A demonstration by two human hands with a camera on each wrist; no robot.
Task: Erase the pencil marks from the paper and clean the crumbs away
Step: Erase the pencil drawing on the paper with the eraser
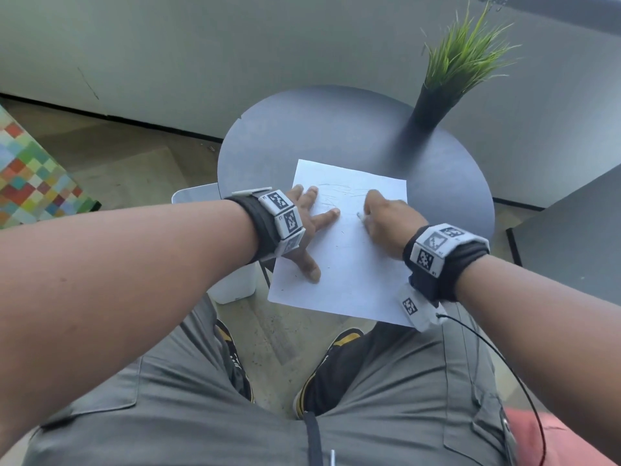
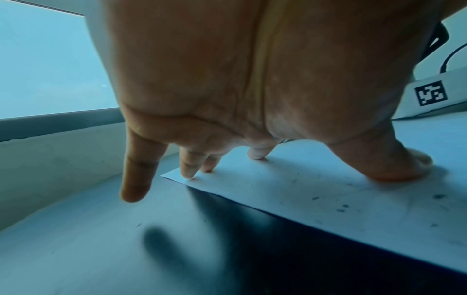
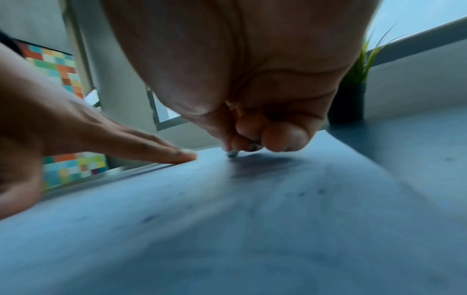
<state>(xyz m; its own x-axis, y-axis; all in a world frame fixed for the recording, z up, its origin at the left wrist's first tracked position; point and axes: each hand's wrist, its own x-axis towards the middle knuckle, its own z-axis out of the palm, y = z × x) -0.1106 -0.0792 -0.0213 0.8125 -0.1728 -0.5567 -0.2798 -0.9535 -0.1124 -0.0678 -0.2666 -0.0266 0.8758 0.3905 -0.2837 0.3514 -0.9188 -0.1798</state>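
Note:
A white sheet of paper (image 1: 349,264) lies on the round dark table (image 1: 336,129), its near edge hanging over the rim. Faint pencil marks (image 1: 331,193) show near its far part, and dark crumbs (image 2: 341,207) dot its surface. My left hand (image 1: 311,227) presses flat on the paper's left side, fingers spread and straight, the little finger (image 2: 136,179) off the sheet. My right hand (image 1: 383,218) pinches a small white eraser (image 1: 360,216), whose tip (image 3: 233,153) touches the paper at mid-sheet.
A dark vase with green grass (image 1: 433,105) stands at the table's far right. A white bin (image 1: 232,280) sits on the floor left of the table. A dark surface (image 1: 571,237) lies to the right, a colourful checkered box (image 1: 30,183) to the left.

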